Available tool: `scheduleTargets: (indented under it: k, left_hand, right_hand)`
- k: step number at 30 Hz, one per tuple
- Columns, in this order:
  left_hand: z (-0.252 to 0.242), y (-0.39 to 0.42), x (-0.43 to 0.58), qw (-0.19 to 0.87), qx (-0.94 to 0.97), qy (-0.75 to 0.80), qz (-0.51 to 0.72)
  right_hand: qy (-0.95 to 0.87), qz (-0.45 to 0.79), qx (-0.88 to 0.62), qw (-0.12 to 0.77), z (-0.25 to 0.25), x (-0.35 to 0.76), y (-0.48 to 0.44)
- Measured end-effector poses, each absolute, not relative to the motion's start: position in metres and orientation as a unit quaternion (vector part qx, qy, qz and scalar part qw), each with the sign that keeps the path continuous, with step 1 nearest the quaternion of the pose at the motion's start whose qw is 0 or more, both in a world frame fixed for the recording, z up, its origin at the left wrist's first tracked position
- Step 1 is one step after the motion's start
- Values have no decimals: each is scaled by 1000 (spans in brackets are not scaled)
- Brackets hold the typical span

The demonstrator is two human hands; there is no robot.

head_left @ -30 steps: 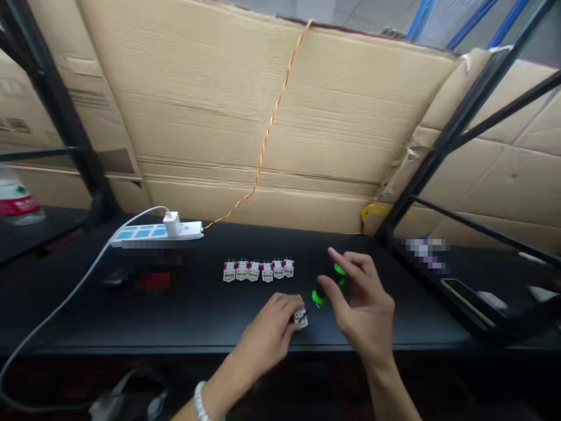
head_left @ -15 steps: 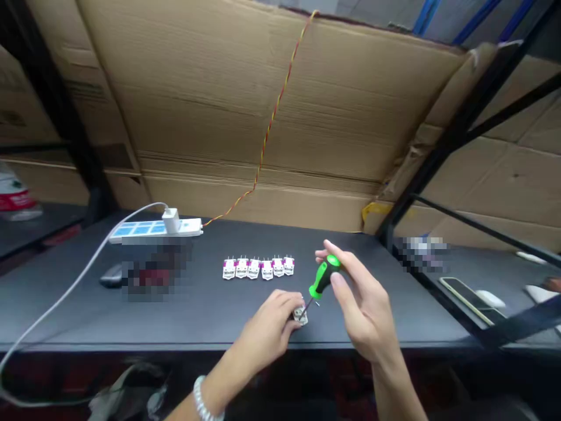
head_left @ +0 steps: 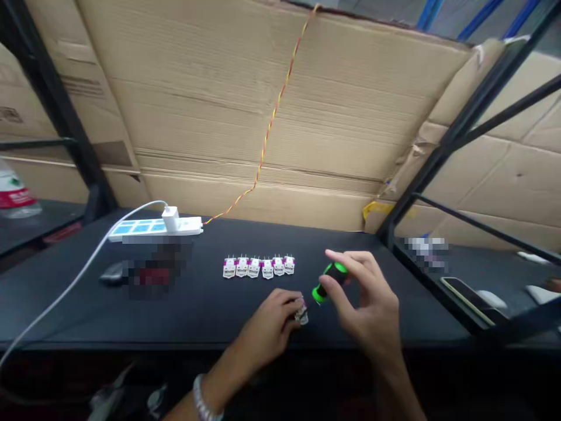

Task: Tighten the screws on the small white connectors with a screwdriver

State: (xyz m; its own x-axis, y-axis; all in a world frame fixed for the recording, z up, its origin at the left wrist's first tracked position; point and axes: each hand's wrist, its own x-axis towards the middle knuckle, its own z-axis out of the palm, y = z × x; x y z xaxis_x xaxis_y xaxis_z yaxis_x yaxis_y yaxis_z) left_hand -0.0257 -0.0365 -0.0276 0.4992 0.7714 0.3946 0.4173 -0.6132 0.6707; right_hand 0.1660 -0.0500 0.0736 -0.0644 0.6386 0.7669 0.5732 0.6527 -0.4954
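Near the front edge of the black table, my left hand (head_left: 276,318) pinches a small white-and-purple part with pins, perhaps a small switch or socket (head_left: 302,313), against the tabletop. My right hand (head_left: 368,298) grips a green-and-black screwdriver (head_left: 332,280) by its handle, thumb and fingers around it. Its thin shaft slants down and left to the held part; I cannot tell whether the tip sits in a screw. Further back, several matching white-and-purple parts (head_left: 254,268) stand side by side in a row, pins pointing away from me.
A white power strip (head_left: 188,225) with a plugged-in charger (head_left: 170,220) and white cable lies back left. A blurred-out object (head_left: 153,272) is in front of it. Black frame posts (head_left: 433,158) and a phone (head_left: 471,301) are at right. Cardboard (head_left: 210,117) backs the table.
The screwdriver handle has tilted lower and further right, and my right fingers have shifted around it. My left hand keeps the part in the same place.
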Motion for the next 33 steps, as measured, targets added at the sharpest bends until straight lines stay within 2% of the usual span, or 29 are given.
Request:
scheduleTargets:
  k: [4, 10, 14, 19, 24, 29, 33]
  left_hand:
    - [-26, -37, -26, 252, 827, 365, 345]
    - [-24, -37, -26, 250, 831, 358, 344]
    - [-27, -36, -26, 241, 833, 358, 346]
    - [-28, -36, -26, 234, 837, 357, 343]
    - [-26, -37, -27, 232, 838, 361, 336]
    - [-25, -37, -27, 229, 840, 358, 337]
    - [-25, -36, -26, 223, 840, 358, 341]
  right_hand:
    - [-750, 97, -402, 517, 72, 166, -51]
    - [-719, 40, -406, 563, 69, 164, -49]
    - [-740, 115, -360, 556, 68, 165, -50]
    - [-705, 48, -405, 580, 68, 163, -52]
    - [-732, 134, -365, 560, 68, 161, -50]
    - [-692, 82, -407, 590, 66, 160, -49]
    - [-704, 154, -364, 590, 63, 161, -49]
